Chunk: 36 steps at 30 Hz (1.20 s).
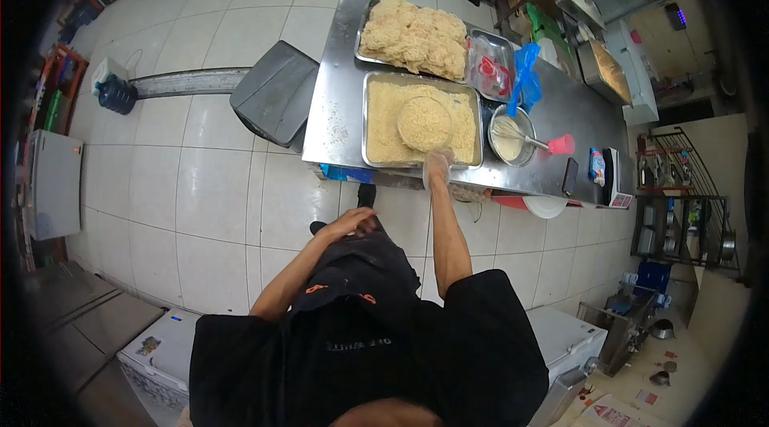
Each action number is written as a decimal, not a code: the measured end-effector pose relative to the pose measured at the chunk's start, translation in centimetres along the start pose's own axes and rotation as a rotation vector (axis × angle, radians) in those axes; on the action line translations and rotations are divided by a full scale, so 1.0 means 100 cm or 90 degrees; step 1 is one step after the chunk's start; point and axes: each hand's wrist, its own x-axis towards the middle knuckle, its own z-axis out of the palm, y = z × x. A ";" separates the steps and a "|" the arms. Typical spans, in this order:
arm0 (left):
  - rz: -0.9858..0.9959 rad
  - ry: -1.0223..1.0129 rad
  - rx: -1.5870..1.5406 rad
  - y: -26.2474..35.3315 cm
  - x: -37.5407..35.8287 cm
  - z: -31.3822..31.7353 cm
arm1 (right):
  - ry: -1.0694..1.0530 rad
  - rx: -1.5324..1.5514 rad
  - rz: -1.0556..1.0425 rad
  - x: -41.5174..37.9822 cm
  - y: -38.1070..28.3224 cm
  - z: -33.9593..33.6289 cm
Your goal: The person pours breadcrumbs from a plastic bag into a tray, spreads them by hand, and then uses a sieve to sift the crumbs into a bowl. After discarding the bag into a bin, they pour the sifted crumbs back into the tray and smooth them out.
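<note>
My right hand (438,166), in a clear plastic glove, grips the near side of a round, shallow container (424,124) that looks like a sieve. It is filled with pale yellow crumbs and sits over a metal tray (366,126) of the same crumbs. My left hand (353,223) hangs in front of my dark apron, away from the table, with fingers loosely stretched and nothing visible in it. Behind the crumb tray, a second tray (360,50) bears a heap of crumb-coated pieces (412,34). Right of my gloved hand stands a metal bowl (513,159) of pale batter with a whisk (529,137).
On the steel table (332,114) are a smaller tray with red-marked plastic (493,70), a blue plastic bag (526,78), a phone (569,176) and a scale-like device (618,179). A grey bin (276,90) stands against the table's left side. White chest freezers (156,355) are behind me.
</note>
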 end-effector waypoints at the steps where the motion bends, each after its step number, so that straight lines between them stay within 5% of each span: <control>1: -0.020 0.025 -0.029 -0.010 -0.022 -0.016 | -0.051 0.023 0.050 0.002 -0.007 -0.007; 4: -0.073 0.167 -0.032 -0.069 -0.080 -0.064 | 0.213 0.014 -0.189 0.031 0.039 0.041; 9: -0.226 0.348 -0.020 -0.193 -0.181 -0.127 | 0.207 0.149 -0.097 -0.005 0.005 -0.003; 16: -0.528 0.348 -0.099 -0.324 -0.264 -0.125 | 0.232 0.183 -0.078 -0.010 0.004 -0.001; 19: -0.507 0.327 -0.088 -0.332 -0.251 -0.131 | 0.186 0.248 -0.007 -0.024 -0.013 -0.001; 22: -0.425 0.333 -0.038 -0.329 -0.227 -0.149 | 0.191 0.196 -0.079 -0.015 -0.003 -0.001; 25: -0.260 0.398 0.063 -0.263 -0.214 -0.150 | 0.268 0.120 -0.041 -0.015 -0.008 0.016; 30: -0.155 0.440 0.010 -0.207 -0.191 -0.154 | 0.223 0.170 -0.063 -0.037 -0.024 -0.009; 35: -0.141 0.428 0.063 -0.222 -0.197 -0.142 | 0.190 0.273 0.052 -0.036 -0.031 -0.015; 36: -0.119 0.414 0.132 -0.233 -0.203 -0.139 | 0.208 0.226 -0.015 -0.033 -0.027 -0.015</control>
